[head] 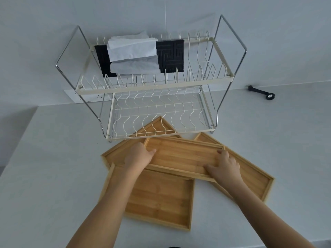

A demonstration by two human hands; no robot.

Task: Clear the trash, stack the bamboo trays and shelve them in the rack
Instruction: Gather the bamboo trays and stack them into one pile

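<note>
Gripping the small top tray [182,155] at both short ends, the left hand [138,154] and right hand [224,164] have fingers curled over its rim. It lies across three larger bamboo trays [159,196] spread on the white counter [44,176], just before the two-tier rack [155,104] (white tissue [132,49] lies on a black mat [171,55] on its upper tier).

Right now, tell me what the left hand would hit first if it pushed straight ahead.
Probably the front rail of the rack's lower shelf, just beyond the left hand gripping the top tray; depth is uncertain.
</note>
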